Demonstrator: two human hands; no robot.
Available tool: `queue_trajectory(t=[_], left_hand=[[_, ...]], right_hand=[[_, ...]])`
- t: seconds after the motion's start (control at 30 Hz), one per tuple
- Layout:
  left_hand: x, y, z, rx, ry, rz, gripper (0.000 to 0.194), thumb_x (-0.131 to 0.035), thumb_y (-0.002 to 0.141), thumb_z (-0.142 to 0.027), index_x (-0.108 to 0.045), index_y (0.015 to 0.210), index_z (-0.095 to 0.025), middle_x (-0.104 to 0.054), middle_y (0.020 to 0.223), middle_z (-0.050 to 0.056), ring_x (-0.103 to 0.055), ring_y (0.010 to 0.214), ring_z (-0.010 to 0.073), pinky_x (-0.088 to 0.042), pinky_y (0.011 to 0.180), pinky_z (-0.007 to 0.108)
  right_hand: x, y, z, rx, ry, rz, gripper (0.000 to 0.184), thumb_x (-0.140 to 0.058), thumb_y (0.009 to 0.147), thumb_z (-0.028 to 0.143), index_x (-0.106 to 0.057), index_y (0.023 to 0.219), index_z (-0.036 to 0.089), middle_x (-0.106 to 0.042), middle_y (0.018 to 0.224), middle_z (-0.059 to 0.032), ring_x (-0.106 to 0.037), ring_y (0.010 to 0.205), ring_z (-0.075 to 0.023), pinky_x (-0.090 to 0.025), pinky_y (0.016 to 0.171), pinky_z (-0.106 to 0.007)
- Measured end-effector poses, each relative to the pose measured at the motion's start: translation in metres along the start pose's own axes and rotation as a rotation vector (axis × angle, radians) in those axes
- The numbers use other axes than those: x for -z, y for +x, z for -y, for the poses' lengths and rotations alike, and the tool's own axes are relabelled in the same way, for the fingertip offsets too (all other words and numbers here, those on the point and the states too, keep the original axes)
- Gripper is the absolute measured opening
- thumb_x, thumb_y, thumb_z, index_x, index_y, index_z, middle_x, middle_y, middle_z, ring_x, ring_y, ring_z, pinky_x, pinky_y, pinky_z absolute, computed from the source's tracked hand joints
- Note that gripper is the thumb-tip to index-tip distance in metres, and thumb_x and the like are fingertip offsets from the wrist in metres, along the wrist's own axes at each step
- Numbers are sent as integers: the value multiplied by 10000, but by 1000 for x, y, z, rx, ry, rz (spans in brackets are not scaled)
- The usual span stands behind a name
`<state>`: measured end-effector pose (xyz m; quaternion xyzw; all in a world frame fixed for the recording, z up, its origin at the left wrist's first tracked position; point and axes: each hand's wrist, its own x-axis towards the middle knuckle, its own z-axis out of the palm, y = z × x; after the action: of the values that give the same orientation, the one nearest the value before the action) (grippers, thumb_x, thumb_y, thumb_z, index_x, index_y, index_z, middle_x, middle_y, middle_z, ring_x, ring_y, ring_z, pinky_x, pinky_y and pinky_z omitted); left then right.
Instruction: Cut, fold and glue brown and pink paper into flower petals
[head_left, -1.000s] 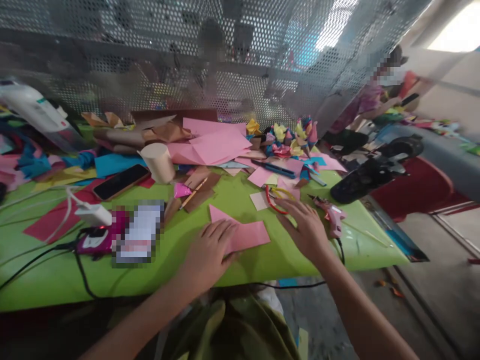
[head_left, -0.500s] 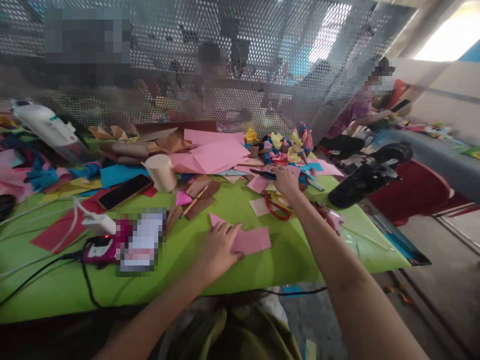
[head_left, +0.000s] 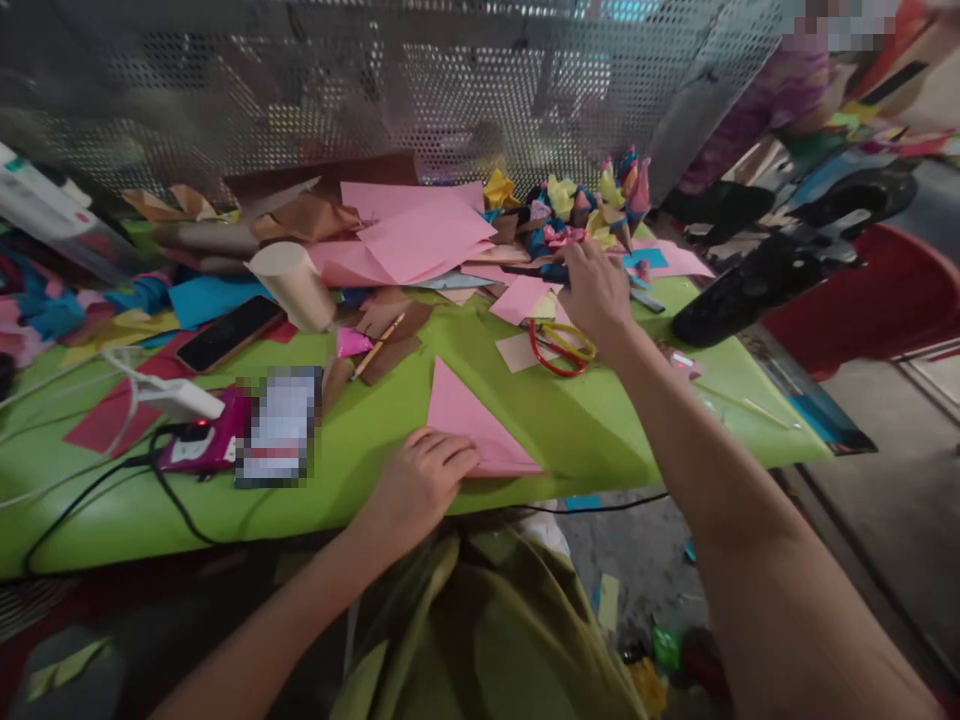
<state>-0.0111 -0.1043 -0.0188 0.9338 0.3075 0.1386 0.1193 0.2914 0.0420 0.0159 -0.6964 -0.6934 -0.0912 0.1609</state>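
My left hand [head_left: 435,468] rests on a triangular sheet of pink paper [head_left: 471,420] near the table's front edge. Its fingers are bent together over the lower left side, pressing the sheet down. Farther off, my right hand [head_left: 598,292] reaches across the table with fingers curled downward. A long dark object [head_left: 531,271] lies beside its fingertips, partly hidden, and what the fingers grip is unclear. Below that hand are a red and yellow loop-handled item [head_left: 559,350] and small pink paper pieces [head_left: 520,299]. Several folded paper flowers [head_left: 589,205] stand just beyond it.
Large pink sheets [head_left: 420,230] lie at the back by a perforated metal panel [head_left: 480,90]. At left are a beige cylinder [head_left: 296,285], a dark phone [head_left: 231,333], a lit phone [head_left: 279,425] and a magenta power box [head_left: 217,440] with cords. A black bottle [head_left: 720,305] stands right.
The view has tilted down. Under my left hand, the pink paper now shows as a triangle instead of a wider, angled shape. My right hand has shifted slightly right along the dark object.
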Motion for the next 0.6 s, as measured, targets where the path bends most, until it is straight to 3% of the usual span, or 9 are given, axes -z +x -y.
queue_trajectory(t=[0.23,0.43,0.6], left_hand=[[2,-8,-2,-55,76,48,227,-565,945,-150,-653,1145,-212,-698,1297,75,-638,1193,236,-416,1111,466],[3,-11,-1,-56,67,48,192,-534,972,-170,-670,1099,-216,-695,1307,78,-640,1192,233,-417,1111,474],[8,-3,0,-2,5,42,195,-510,998,-207,-675,1100,-231,-739,1200,54,-670,1115,205,-416,1116,457]], right_hand=[[54,-104,2,93,354,110,467,-531,791,152,-493,1253,209,-619,1196,-112,-610,1082,-282,-486,901,-397],[59,-182,-4,65,666,379,338,-558,888,270,-534,1224,245,-666,1095,-66,-658,954,-237,-539,827,-372],[61,-219,-11,55,761,485,394,-509,986,332,-565,1372,281,-691,1201,-94,-680,1080,-255,-567,888,-381]])
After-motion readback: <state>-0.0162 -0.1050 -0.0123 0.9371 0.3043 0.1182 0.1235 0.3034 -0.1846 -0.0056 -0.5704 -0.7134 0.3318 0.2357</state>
